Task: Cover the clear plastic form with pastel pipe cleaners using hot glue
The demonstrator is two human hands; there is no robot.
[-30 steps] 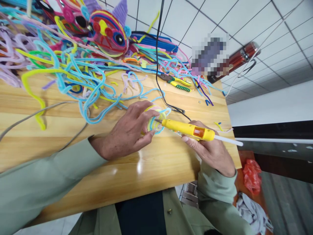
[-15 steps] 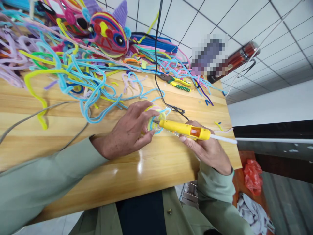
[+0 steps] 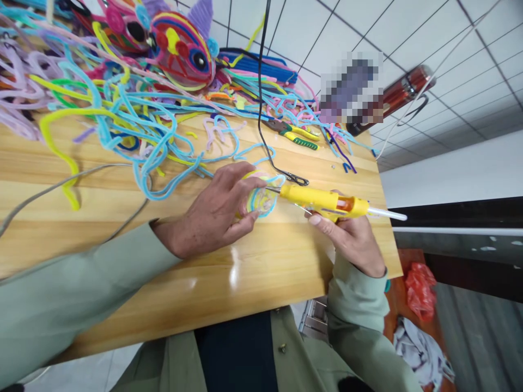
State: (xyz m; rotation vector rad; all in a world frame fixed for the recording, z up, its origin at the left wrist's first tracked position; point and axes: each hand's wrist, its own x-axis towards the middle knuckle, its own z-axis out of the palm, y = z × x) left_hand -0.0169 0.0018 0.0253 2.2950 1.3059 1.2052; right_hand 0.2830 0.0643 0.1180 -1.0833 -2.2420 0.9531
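Left hand (image 3: 212,209) pinching round fuzzy-stemmed piece (image 3: 263,202) between thumb and fingers; piece sits right at fingertips, left of right hand (image 3: 355,242). Right hand wrapped round glue gun (image 3: 316,200) handle. Gun long axis roughly crosswise, nozzle (image 3: 273,189) toward left grip, over piece's far edge, near index fingertip. Nozzle contact: can't tell. Left hand nearer piece.

A desk (image 3: 286,261) is viewed from above by a single head-worn camera.
The lens is aimed forward and down from the near edge, close enough for both sleeves (image 3: 98,294) to be taken in; that edge is slanted upward to the right, the near right corner is included, and white tiles (image 3: 327,32) are caught past the far edge.
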